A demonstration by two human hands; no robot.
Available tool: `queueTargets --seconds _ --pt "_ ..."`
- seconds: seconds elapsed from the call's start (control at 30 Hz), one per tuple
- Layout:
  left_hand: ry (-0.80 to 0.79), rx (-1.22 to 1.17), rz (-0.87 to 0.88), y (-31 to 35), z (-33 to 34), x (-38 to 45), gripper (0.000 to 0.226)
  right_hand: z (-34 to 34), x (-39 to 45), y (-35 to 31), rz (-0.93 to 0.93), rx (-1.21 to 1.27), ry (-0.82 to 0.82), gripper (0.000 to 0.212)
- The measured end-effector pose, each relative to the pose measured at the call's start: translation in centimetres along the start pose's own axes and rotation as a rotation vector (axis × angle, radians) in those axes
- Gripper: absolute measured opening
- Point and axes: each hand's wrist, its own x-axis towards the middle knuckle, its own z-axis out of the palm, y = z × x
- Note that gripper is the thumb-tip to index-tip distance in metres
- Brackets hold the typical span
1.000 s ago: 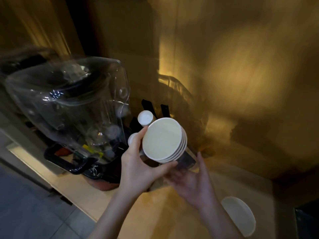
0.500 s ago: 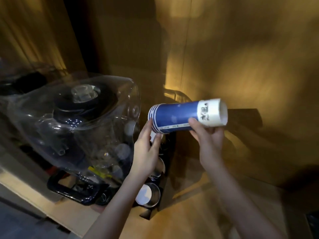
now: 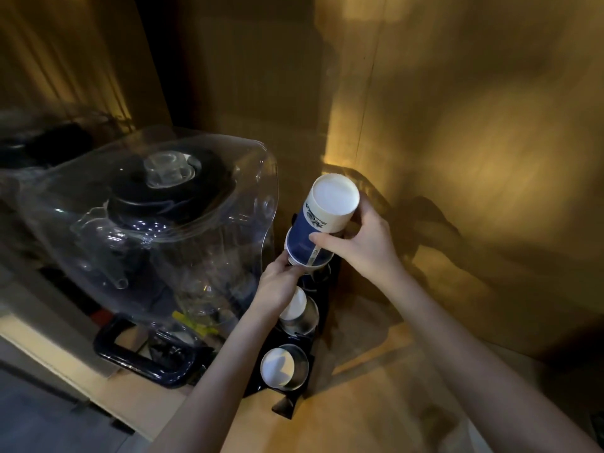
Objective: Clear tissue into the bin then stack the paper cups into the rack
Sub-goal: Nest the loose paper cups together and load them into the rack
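A stack of blue and white paper cups (image 3: 322, 223) is held upside down, white base up, tilted over the far tube of the black cup rack (image 3: 294, 397). My right hand (image 3: 359, 243) grips the stack's side from the right. My left hand (image 3: 277, 286) holds the stack's lower rim from below left. The rim sits at the mouth of the far rack tube. Two nearer rack tubes hold cups: a white cup bottom (image 3: 295, 307) in the middle tube and another white cup bottom (image 3: 277, 369) in the front one. No tissue or bin is visible.
A large blender with a clear plastic cover (image 3: 147, 223) and dark handle (image 3: 143, 358) stands directly left of the rack. Wooden walls (image 3: 457, 125) close in behind and to the right. The wooden counter (image 3: 376, 403) extends right of the rack; its edge runs lower left.
The cup stack has swung from lying sideways at chest height to base-up and moved down onto the rack's far tube. Both hands followed it down; the camera tilted lower.
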Motion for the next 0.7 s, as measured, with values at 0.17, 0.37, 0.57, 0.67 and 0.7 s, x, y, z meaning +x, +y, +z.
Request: queueTargets --seconds 0.17,0.37,0.57,0.67,0.7 --pt "-0.018 0.091 -0.015 -0.1 0.0 0.6 0.039 0.7 0.3 1.0 0.000 -0.090 -0.072 0.082" --pt "0.094 0.122 0.051 0.1 -0.3 0.6 0.053 2.4 0.5 4.2 0.009 -0.192 -0.166 0.078" --pt "0.018 0.542 0.413 -0.2 0.3 -0.2 0.053 4.0 0.3 6.9 0.121 -0.203 -0.212 0.075" --pt "-0.074 0.766 0.331 -1.2 0.5 0.6 0.053 4.5 0.1 7.7 0.155 -0.210 -0.228 0.075" --pt "-0.089 0.849 0.313 -1.5 0.5 0.8 0.053 4.5 0.0 7.9 0.154 -0.226 -0.248 0.075"
